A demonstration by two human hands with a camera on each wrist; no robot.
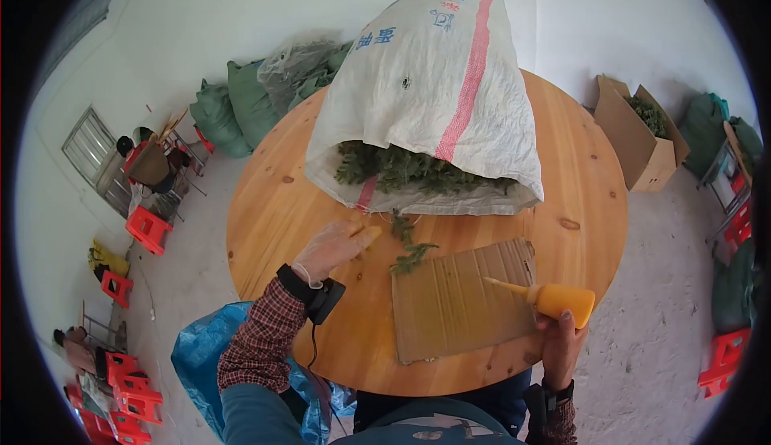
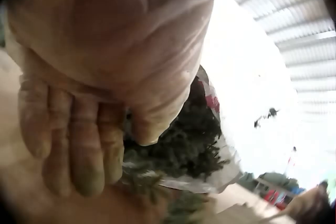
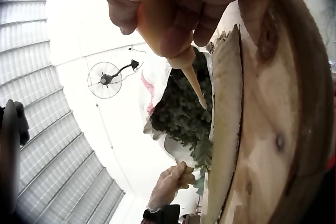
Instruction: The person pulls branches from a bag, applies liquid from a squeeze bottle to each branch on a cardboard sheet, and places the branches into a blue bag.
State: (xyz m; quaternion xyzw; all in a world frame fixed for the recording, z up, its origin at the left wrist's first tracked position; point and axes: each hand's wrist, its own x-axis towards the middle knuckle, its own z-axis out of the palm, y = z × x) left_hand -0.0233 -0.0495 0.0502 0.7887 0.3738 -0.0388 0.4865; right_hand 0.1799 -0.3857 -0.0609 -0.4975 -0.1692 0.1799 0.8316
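Observation:
My right hand [image 1: 560, 353] grips an orange squeeze bottle [image 1: 567, 304] beside the right edge of a flat cardboard sheet [image 1: 454, 308]. The bottle's long thin nozzle [image 3: 195, 85] points left over the sheet. To the left, over the wooden table, my left hand [image 1: 331, 250] wears a thin clear glove and holds nothing. Its fingers [image 2: 84, 145] hang loosely bent, with yellowish-green fingertips. Small green sprigs [image 1: 413, 259] lie between that hand and the cardboard. Behind them, a big white woven sack [image 1: 422, 100] lies with its mouth facing me, full of dark green sprigs [image 1: 389, 167].
The round wooden table [image 1: 269, 204] has its near edge at my waist. A blue plastic bag [image 1: 197, 349] hangs at the left. An open cardboard box [image 1: 642, 152] stands behind right, green sacks [image 1: 251, 104] behind left. Red stools [image 1: 148, 230] stand along the sides.

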